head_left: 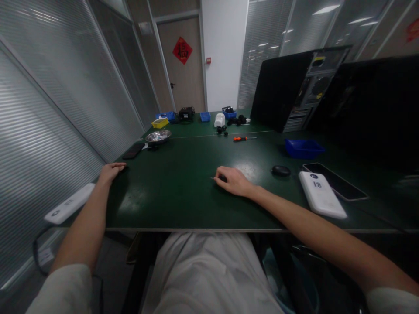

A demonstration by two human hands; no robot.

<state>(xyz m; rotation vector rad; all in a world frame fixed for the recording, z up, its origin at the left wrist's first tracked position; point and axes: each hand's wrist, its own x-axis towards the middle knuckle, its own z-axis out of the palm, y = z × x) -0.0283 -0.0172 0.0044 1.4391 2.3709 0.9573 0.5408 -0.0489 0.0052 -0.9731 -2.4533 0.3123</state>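
Observation:
On the middle of the green table [170, 196] rests my right hand [233, 180]. Its thumb and forefinger are pinched together, and a thin pale tip [212, 178] pokes out to their left; the piece is too small to name. My left hand [113, 171] lies at the table's left edge, its fingers stretched out and nothing visibly held. Beyond it are a dark phone [134, 151] and a shiny metal bowl [158, 137]. An orange-handled screwdriver [240, 139] lies farther back, past my right hand.
Right of my right hand are a black mouse [280, 171], a white power bank [321, 194], a phone [348, 187] and a blue tray [303, 149]. A computer case [284, 87] stands behind. Small black parts [238, 120], a white device [219, 120] and a yellow tray [160, 123] sit far back.

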